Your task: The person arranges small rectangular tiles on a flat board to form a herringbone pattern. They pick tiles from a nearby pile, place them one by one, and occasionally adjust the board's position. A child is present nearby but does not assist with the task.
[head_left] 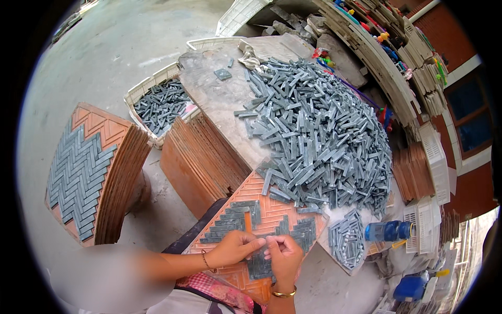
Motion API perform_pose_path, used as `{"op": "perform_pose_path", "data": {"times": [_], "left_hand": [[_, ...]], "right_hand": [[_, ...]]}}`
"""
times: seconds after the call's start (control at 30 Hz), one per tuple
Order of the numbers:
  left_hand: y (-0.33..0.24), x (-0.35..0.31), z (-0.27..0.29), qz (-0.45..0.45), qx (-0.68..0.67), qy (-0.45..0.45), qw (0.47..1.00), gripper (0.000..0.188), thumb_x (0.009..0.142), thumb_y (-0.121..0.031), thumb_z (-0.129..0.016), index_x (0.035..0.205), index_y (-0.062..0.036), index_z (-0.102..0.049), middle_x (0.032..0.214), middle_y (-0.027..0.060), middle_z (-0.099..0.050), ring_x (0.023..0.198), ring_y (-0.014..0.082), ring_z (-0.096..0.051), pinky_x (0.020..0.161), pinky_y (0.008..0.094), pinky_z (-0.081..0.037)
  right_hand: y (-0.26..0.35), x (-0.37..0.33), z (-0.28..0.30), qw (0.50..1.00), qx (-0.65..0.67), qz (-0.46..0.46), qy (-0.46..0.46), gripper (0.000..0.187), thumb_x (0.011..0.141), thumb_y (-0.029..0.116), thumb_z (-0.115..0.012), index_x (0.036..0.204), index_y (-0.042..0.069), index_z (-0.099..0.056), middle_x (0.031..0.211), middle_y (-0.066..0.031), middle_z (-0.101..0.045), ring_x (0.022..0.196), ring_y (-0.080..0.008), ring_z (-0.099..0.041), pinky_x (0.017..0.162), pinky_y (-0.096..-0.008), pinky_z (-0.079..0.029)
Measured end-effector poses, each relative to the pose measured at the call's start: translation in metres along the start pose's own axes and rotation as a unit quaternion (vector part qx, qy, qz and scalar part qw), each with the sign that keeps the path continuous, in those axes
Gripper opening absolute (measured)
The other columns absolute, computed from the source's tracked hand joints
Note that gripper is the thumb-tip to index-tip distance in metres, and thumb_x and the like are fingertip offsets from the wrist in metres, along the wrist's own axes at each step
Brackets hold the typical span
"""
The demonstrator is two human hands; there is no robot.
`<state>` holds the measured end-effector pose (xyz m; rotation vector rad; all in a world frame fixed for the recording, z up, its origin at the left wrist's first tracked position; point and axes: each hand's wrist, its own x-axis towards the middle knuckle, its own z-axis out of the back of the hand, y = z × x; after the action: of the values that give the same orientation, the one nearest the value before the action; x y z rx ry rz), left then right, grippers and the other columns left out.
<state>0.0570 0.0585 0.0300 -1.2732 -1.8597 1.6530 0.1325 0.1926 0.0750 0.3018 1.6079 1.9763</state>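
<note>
Hands meet over a ridged orange tray (250,192) in a workshop, a person setting dark gray strips (228,224) into its zigzag slots, by the look of it. L hand (234,249) reaches in from the tray's L side, thumb & index drawn together; R hand (285,255), w/ gold bangle (284,294), is over its R half, fingers likewise narrow, tips almost meeting the L thumb. Whether a strip is pinched btwn them can't be told. The strips sit in patches on the tray, approx. mid-length on both sides, w/ bare orange slots at its far end, near end & in a gap btwn patches. Step in hand is prob. seating or adjusting a piece mid-tray; next move seems to call for a light fingertip press, square to the ridges, then another strip for a bare slot. Supply is close: a big heap (324,136) lies just past the tray's far end, a smaller batch (346,242) to its R. Well L of the tray, a tray stack (124,180) has a largely filled top; a strip-filled crate (132,95) is beyond, far L.
</note>
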Motion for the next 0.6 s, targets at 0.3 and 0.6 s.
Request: {"op": "perform_pose_path", "data": {"times": [0.3,0.6], "left_hand": [[0.01,-0.008,-0.001,0.016,-0.102,0.091,0.99,0.023,0.094,-0.009,-0.051,0.113,0.0024,-0.057,0.078,0.0005,-0.059,0.065,0.0066,-0.051,0.059,0.0208,-0.042],[0.011,-0.008,0.009,-0.014,-0.139,0.091,0.986,0.034,0.094,-0.003,-0.05,0.127,0.0026,-0.048,0.093,0.0061,-0.062,0.08,0.0088,-0.056,0.073,0.0221,-0.048]], "right_hand": [[0.0,-0.011,0.006,0.997,0.037,-0.038,-0.058,0.014,0.085,0.011,-0.068,0.083,-0.003,-0.063,0.064,-0.0063,-0.062,0.053,-0.01,-0.058,0.048,-0.0223,-0.049],[-0.015,-0.012,0.014,0.996,0.045,-0.046,-0.056,0.013,0.087,0.009,-0.063,0.084,-0.004,-0.062,0.063,-0.0079,-0.061,0.053,-0.011,-0.058,0.049,-0.0224,-0.048]]}}
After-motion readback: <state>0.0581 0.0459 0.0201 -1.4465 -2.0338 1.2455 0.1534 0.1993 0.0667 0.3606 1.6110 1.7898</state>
